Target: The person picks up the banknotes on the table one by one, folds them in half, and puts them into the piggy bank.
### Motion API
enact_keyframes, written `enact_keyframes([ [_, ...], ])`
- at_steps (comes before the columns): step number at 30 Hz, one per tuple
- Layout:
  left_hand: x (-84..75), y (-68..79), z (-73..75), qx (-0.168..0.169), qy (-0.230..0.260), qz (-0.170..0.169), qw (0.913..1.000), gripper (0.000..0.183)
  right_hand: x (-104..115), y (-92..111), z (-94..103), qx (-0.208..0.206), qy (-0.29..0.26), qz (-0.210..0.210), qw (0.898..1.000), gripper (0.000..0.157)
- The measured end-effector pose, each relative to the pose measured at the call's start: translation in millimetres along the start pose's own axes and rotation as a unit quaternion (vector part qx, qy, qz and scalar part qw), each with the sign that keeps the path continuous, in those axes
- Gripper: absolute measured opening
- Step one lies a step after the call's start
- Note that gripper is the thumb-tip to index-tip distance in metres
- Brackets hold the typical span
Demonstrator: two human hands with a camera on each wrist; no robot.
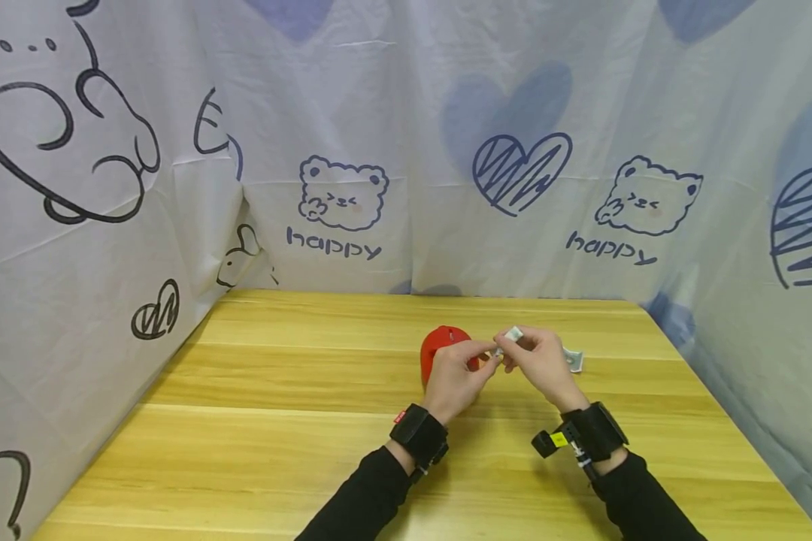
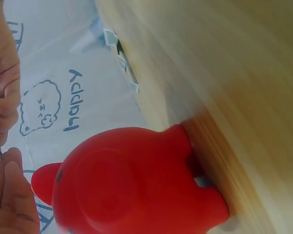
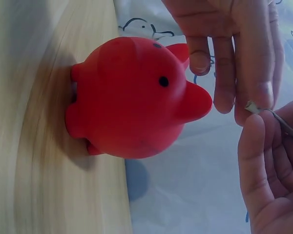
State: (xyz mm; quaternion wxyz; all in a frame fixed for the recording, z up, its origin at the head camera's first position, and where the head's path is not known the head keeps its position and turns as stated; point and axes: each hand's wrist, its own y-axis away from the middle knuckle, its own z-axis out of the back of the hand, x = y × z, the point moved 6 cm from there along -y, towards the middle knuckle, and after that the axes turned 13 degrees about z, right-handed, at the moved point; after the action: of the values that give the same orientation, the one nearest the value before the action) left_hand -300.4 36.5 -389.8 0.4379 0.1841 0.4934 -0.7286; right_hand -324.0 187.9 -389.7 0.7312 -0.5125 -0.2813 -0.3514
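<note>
A small folded banknote (image 1: 513, 333) is held between both hands, above and to the right of a red piggy bank (image 1: 438, 342). My left hand (image 1: 455, 382) pinches its lower end with thumb and forefinger, and my right hand (image 1: 543, 365) pinches its other part. Seen from the right wrist, the banknote (image 3: 289, 127) is a narrow folded strip between the fingertips. The piggy bank (image 2: 132, 180) stands upright on its feet, snout toward me, partly covered by my left hand in the head view.
More banknotes (image 1: 573, 361) lie on the wooden table (image 1: 277, 451), just beyond my right wrist. A white curtain (image 1: 419, 225) with drawn hearts and bears hangs along the table's back and sides. Each wrist wears a black strap with a device.
</note>
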Motion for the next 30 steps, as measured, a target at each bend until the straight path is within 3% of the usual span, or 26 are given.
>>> enact_keyframes([
  [11, -0.6, 0.2, 0.7, -0.019, -0.029, -0.018, 0.9992, 0.013, -4.2, -0.9, -2.1, -0.010, -0.028, -0.009, 1.000, 0.028],
  [20, 4.2, -2.3, 4.9, -0.024, 0.002, -0.010, 0.9997, 0.010, -6.8, -0.7, -9.1, 0.028, -0.072, -0.036, 0.996, 0.038],
  [30, 5.7, -0.8, 3.7, -0.022, -0.021, -0.024, 0.9992, 0.011, -2.4, -0.3, -16.8, 0.042, -0.083, -0.046, 0.995, 0.042],
])
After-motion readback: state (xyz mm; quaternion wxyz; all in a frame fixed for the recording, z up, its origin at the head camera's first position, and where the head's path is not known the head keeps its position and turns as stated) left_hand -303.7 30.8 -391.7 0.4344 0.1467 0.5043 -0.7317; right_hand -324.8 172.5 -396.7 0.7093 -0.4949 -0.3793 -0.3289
